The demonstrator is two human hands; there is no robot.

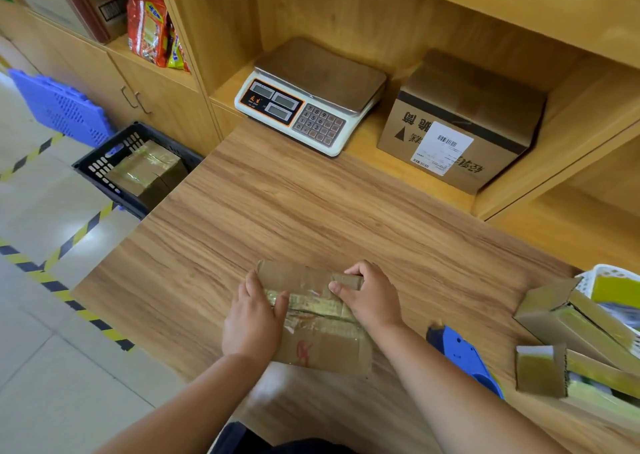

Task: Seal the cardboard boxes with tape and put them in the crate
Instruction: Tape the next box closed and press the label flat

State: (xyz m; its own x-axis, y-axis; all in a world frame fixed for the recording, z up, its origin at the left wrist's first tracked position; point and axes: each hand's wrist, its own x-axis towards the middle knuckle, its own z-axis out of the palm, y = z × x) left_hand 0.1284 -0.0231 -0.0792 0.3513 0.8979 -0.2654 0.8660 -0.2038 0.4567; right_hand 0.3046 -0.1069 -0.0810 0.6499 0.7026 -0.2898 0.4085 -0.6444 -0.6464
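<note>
Worktable [294,211]: wood-grain top; carries the work piece, the dispenser and spare boxes.
Shelf unit [346,10]: light wood, at the table's far edge; its open bay holds the scale and a carton.
Crate [90,173]: black slotted plastic, on the floor off the table's far left corner.
Taped boxes in crate [145,171]: at least two, side by side, with glossy tape across their tops.
Labelled carton [460,121]: brown, closed, white barcode label on its front; stands in the bay, right of the scale.
Weighing scale [311,97]: white body, steel pan, keypad facing the table.
Cardboard box [311,332]: lies flat on the table's near middle, between both hands; tape runs along its centre seam, and there is a red mark on the near flap.
Spare boxes [568,315]: unsealed, flaps open, piled at the right edge against a white basket [613,280].
Left hand [252,318]: rests on the box's left end; fingers [250,282] lie fairly straight along that end, thumb across the tape strip; nothing is gripped.
Right hand [370,298]: grips the box's far right corner; fingers [356,269] curl over the far edge, thumb pressed on top by the seam.
Tape dispenser [464,356]: blue, on the table just right of the right forearm; neither hand touches it.
</note>
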